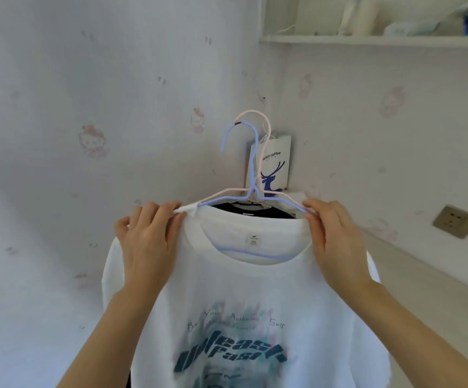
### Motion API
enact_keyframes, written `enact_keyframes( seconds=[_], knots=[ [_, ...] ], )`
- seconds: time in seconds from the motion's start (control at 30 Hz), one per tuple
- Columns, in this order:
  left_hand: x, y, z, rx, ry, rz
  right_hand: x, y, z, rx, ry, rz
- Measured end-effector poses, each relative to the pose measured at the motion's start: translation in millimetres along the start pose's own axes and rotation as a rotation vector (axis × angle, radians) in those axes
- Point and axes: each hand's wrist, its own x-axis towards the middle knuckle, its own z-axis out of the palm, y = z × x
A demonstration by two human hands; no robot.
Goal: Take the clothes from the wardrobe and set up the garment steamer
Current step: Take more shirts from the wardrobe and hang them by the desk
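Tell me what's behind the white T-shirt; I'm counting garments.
Behind the white T-shirt a dark garment shows at the neckline, apparently on the pink hanger. Everything below its collar is covered.

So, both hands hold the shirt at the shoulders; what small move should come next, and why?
Probably lift both hangers onto a hook. The left hand and right hand pinch the white shirt on the blue hanger; its hook and the pink hanger hang on nothing.

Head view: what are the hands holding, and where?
Both grip the white T-shirt at its shoulders, over the blue hanger: left hand one shoulder, right hand the other.
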Motion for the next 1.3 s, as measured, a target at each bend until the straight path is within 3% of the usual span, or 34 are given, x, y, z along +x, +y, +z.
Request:
enact_keyframes(
  seconds=[0.5,0.63,0.9,1.3],
  knots=[
    [153.0,-21.7,167.6,-0.104,-0.089,0.027,154.0,89.1,103.9,-0.063,0.012,0.055],
    [165.1,-29.8,225.0,-0.099,-0.181,-0.009,173.6,128.6,144.0,-0.037,-0.114,0.134],
    [144.8,-62.1,353.6,-0.120,-0.536,-0.182,168.3,209.4,244.1,-0.038,-0.389,0.239],
    [63.9,-113.3,476.0,0.006,-0.886,-0.257,97.1,298.1,382.5,-0.099,-0.691,0.408]
  ],
)
